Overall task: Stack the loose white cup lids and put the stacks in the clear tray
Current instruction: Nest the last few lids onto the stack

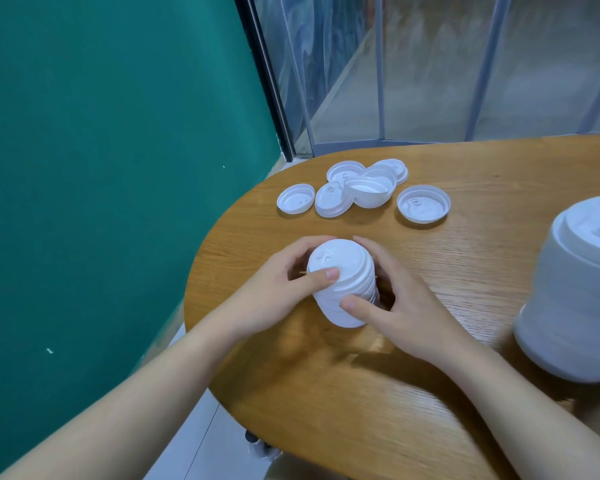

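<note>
Both hands grip one lid stack (342, 282) standing on the wooden surface (430, 341): left hand (274, 289) and right hand (395, 299) curl round its sides. Risk: uneven squeeze could topple it. Loose lids (361, 188) lie beyond. Embossed marks unreadable. Clear tray not identifiable.

You get one head view only, wide-angle, looking forward and down, close over the near rounded end of the surface (413, 393), green wall (101, 150) at left.
</note>
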Tool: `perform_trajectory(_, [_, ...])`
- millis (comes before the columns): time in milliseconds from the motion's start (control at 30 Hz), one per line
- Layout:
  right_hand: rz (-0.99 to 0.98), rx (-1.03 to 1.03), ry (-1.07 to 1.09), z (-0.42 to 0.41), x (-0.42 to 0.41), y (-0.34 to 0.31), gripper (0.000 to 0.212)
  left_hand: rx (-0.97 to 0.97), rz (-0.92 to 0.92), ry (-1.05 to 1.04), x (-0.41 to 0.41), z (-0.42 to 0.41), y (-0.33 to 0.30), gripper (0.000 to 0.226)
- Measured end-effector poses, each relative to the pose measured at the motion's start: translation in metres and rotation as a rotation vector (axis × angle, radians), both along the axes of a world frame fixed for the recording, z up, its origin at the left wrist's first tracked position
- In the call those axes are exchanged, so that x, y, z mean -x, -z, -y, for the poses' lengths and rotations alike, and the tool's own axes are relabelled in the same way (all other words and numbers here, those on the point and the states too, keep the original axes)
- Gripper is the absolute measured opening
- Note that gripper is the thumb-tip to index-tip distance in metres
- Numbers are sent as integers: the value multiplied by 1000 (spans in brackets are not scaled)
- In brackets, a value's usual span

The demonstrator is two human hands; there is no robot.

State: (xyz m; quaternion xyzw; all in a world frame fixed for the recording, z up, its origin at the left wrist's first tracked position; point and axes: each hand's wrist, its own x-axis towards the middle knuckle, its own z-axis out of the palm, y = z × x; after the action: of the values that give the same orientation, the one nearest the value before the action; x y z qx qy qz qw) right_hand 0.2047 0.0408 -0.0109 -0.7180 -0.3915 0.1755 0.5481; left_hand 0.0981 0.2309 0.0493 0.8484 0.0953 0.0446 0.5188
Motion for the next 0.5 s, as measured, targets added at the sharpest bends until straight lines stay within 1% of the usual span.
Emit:
perform_trajectory(133, [-22, -29, 12, 1, 2, -5, 87, -6, -19, 25, -1, -1, -1, 44])
perform_trajectory(233, [-34, -53, 2, 2, 2, -4, 71, -10, -69, 57, -9, -12, -4, 47])
perform_trajectory(300, [-40, -72, 10, 3, 2, -4, 60, -16, -26, -71, -21, -33, -1, 50])
perform_trajectory(333, [-38, -73, 20, 2, 2, -6, 59, -55, -3, -172, -29, -48, 3, 50])
perform_trajectory(367, [-40, -71, 28, 2, 3, -7, 59, -125, -7, -261, -37, -64, 8, 50])
perform_trajectory(400, [-39, -72, 29, 2, 3, -7, 61, -212, -35, -320, -45, -78, 14, 54])
perform_trajectory(500, [-27, -86, 39, -1, 4, -4, 64, -384, -110, -364, -68, -106, 32, 79])
